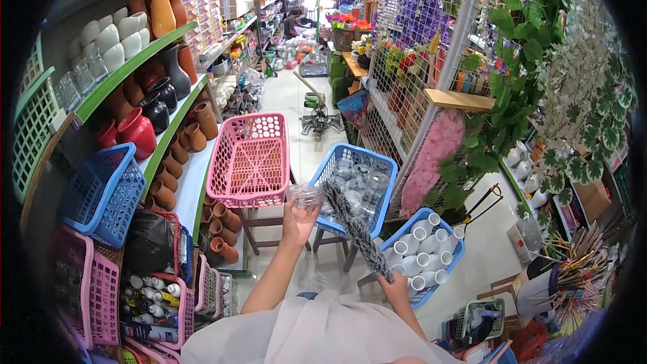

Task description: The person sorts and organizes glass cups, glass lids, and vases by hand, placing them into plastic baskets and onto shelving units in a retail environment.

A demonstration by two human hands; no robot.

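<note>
My left hand (pixel 300 222) is wrapped round the lower part of a clear glass jar (pixel 305 195), held up between two baskets. In my right hand (pixel 395 286) is the end of a fluffy grey duster (pixel 356 228), whose far end reaches up beside the jar, over the blue basket. That blue basket (pixel 389 160) holds several clear glass vessels (pixel 359 172). To its left, the pink basket (pixel 214 192) looks empty and rests on a wooden stool.
Several white vases (pixel 423 259) fill another blue basket (pixel 461 256) at the right. Shelves of clay pots (pixel 164 195) line the left side. A wire rack (pixel 404 87) with flowers stands right of the aisle. A person (pixel 292 23) is far down the aisle.
</note>
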